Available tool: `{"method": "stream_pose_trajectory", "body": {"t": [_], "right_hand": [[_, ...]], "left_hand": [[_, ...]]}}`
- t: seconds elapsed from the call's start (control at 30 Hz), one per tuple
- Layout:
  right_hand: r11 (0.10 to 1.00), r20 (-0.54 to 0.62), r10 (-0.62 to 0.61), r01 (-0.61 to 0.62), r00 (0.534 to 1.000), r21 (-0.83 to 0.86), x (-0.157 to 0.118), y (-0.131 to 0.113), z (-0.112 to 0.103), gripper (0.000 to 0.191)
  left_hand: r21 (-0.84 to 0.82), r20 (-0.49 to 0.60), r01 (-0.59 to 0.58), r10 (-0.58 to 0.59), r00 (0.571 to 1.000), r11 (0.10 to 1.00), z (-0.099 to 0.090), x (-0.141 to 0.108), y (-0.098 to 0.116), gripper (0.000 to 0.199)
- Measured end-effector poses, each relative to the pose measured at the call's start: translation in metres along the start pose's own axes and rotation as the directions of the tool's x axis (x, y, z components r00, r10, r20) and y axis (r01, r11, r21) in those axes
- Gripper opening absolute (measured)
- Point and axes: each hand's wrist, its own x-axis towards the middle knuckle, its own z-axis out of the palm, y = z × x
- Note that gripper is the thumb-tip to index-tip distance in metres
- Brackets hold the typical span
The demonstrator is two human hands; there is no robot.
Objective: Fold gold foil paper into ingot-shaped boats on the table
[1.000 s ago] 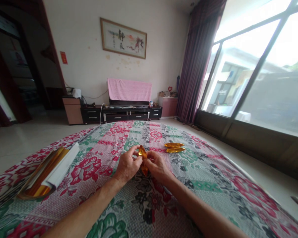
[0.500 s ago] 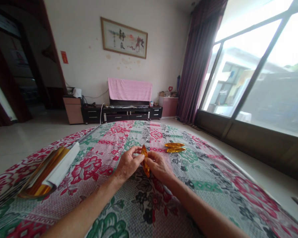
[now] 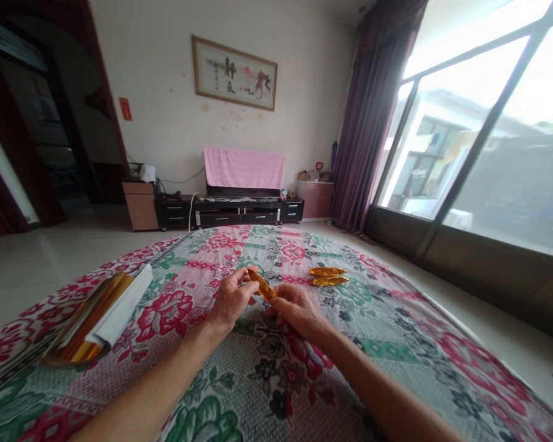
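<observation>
Above the patterned tablecloth, a folded gold paper ingot (image 3: 262, 286), narrow and shiny with pointed ends, slants down from left to right. My left hand (image 3: 233, 298) pinches its upper left end between thumb and fingers. At the lower right end, my right hand (image 3: 297, 307) has its thumb and fingers closed on the same piece. Two similar folded gold paper ingots (image 3: 329, 272) lie side by side on the cloth, beyond and to the right of my right hand.
A bundle of gold and white paper sheets (image 3: 92, 325) lies at the left of the round table, whose floral tablecloth (image 3: 203, 380) spreads under my arms. Beyond stand a low black cabinet (image 3: 239, 216) and a screen draped with a pink cloth (image 3: 244, 167). Windows line the right side.
The gold paper ingot has turned from nearly upright to a leftward slant. My left hand has shifted slightly left to its upper end, my right hand to its lower end.
</observation>
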Motion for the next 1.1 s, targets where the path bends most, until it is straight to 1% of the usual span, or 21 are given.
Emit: {"method": "stream_pose_trajectory", "body": {"t": [0.1, 0.2, 0.3, 0.4, 0.53, 0.77, 1.0, 1.1], "right_hand": [[0.995, -0.033, 0.021, -0.017, 0.999, 0.101, 0.001, 0.002, -0.001, 0.013], [0.976, -0.062, 0.038, -0.024, 0.997, 0.216, 0.003, 0.006, -0.003, 0.014], [0.964, -0.097, 0.031, -0.005, 0.995, 0.265, 0.005, 0.009, -0.004, 0.015], [0.970, -0.150, 0.006, 0.031, 0.989, 0.242, 0.005, 0.009, -0.004, 0.016], [0.981, -0.212, -0.033, 0.072, 0.977, 0.178, 0.005, 0.010, -0.005, 0.016], [0.987, -0.226, -0.081, 0.110, 0.971, 0.119, 0.009, 0.017, -0.007, 0.025], [0.992, -0.297, -0.085, 0.107, 0.951, 0.059, 0.013, 0.022, -0.004, 0.029], [0.994, -0.302, -0.099, 0.107, 0.948, 0.009, 0.014, 0.024, -0.004, 0.029]], "left_hand": [[-0.008, -0.018, 0.007, -0.007, 1.000, 1.000, 0.000, 0.000, -0.001, 0.038], [-0.051, -0.006, 0.027, -0.027, 1.000, 0.998, 0.002, -0.001, 0.001, 0.032], [-0.094, 0.011, 0.068, -0.067, 0.998, 0.993, 0.003, -0.001, 0.001, 0.029], [-0.105, 0.017, 0.115, -0.114, 0.993, 0.988, 0.002, 0.000, -0.001, 0.027], [-0.090, 0.075, 0.156, -0.149, 0.986, 0.984, 0.000, 0.000, -0.005, 0.024], [-0.036, 0.111, 0.184, -0.179, 0.977, 0.982, -0.001, 0.001, -0.009, 0.029], [0.112, 0.106, 0.128, -0.140, 0.984, 0.985, 0.005, 0.000, -0.010, 0.029], [0.157, 0.079, 0.114, -0.127, 0.989, 0.981, 0.006, 0.000, -0.013, 0.028]]}}
